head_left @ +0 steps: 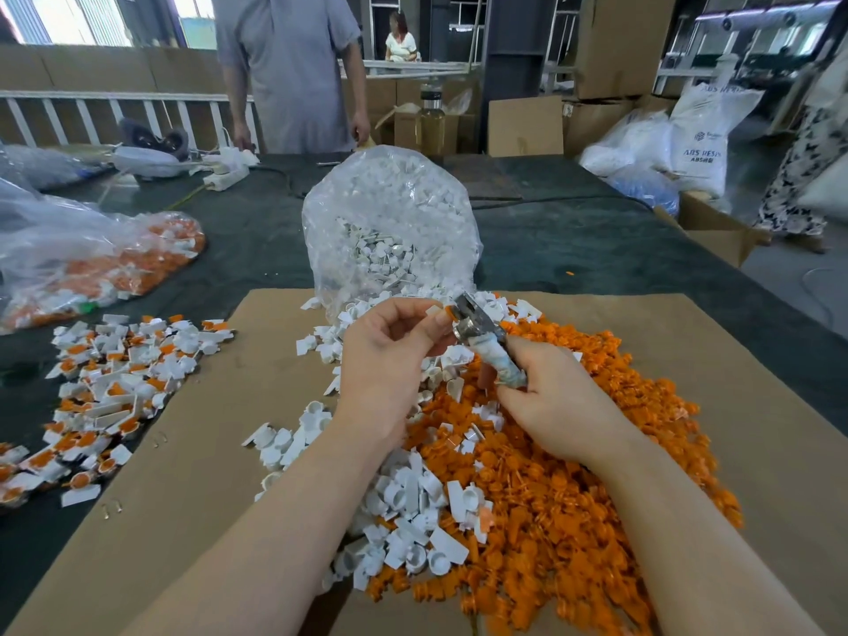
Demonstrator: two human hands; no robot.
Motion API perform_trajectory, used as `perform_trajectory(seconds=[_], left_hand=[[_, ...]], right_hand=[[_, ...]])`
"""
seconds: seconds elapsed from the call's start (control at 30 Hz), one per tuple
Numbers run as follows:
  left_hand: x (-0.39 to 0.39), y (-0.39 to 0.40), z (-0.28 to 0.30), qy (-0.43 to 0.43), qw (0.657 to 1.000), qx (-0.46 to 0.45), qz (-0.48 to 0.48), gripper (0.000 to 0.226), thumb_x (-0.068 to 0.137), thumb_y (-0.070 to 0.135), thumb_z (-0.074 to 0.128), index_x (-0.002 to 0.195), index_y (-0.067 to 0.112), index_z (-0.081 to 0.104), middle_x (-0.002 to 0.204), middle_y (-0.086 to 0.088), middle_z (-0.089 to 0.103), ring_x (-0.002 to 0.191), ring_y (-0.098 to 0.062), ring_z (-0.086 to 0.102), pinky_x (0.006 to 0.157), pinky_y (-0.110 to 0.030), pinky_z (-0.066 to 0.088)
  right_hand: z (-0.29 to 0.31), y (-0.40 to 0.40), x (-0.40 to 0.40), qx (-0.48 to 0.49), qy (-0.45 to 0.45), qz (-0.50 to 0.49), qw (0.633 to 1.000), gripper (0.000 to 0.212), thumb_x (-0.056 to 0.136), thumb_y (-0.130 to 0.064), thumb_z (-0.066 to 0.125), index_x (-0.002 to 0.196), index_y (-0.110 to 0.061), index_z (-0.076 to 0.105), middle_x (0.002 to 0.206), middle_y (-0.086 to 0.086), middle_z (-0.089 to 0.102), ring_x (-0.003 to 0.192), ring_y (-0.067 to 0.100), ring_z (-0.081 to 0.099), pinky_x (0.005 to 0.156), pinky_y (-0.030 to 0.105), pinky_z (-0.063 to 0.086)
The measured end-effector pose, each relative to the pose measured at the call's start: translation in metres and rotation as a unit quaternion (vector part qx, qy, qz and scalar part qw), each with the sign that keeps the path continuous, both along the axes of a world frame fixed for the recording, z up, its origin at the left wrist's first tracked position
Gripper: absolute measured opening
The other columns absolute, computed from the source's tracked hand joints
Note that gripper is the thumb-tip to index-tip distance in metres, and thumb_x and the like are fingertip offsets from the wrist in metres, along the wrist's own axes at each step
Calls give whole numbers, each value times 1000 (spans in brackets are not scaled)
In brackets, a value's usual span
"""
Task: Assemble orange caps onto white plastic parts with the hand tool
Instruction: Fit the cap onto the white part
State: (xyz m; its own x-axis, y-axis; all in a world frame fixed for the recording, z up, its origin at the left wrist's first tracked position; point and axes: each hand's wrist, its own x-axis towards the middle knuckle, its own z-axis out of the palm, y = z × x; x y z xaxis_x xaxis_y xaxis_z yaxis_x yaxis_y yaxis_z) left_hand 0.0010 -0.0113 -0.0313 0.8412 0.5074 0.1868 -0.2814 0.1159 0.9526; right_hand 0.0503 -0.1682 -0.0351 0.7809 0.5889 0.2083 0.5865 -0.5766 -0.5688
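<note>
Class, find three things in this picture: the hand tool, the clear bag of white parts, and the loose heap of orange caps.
hand tool [487, 348]: head view, on its wrapped handle above the right fist.
clear bag of white parts [390, 208]: head view, on the bag's front wall.
loose heap of orange caps [564, 488]: head view, middle of the heap.

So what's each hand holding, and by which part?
Right hand grips the hand tool by its wrapped handle. Left hand pinches a white part at the tool's metal head.

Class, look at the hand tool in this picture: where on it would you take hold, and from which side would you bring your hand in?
Grip the wrapped handle, as the right hand does, coming from the near right. The hand tool slants up and leftward, its metal head meeting the white part pinched by the left hand, so that end must stay free.
</note>
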Motion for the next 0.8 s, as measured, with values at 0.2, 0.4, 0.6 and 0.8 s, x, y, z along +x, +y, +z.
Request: perform_trajectory(seconds=[0.2, 0.4, 0.6, 0.8], left_hand=[[-1, 16, 5, 48, 985, -165, 22, 9, 83, 8, 71, 91, 10, 70, 79, 0, 76, 71, -9, 73, 65, -21, 58], [-5, 89, 9, 34, 859, -463, 217, 19, 95, 17, 62, 111, 6, 66, 100, -4, 75, 73, -5, 72, 67, -17, 59], [-12, 126, -5, -94, 803, -536, 242, 41, 107, 2, 22, 143, -10, 36, 147, -20, 46, 126, -2, 51, 89, 0, 42], [-14, 112, 9, -22, 819, -508, 266, 30, 101, 34, 51, 128, 22, 56, 96, 3, 68, 76, -3, 67, 68, -13, 56]], right_hand=[[-7, 2, 2, -3, -35, -28, 999, 5, 90, -19, 57, 92, -24, 55, 75, -8, 60, 63, 10, 55, 51, 31, 44], [-8, -3, 7, -73, -105, -123, 984, 15, 88, -29, 57, 80, -31, 44, 68, -8, 55, 58, 7, 49, 46, 26, 31], [-9, -4, 8, -147, -122, -230, 954, 22, 84, -34, 59, 82, -27, 38, 64, -9, 44, 53, 9, 40, 42, 25, 25], [-10, -3, 7, -171, -92, -261, 945, 23, 88, -38, 60, 85, -26, 40, 66, -10, 43, 54, 7, 39, 42, 23, 24]])
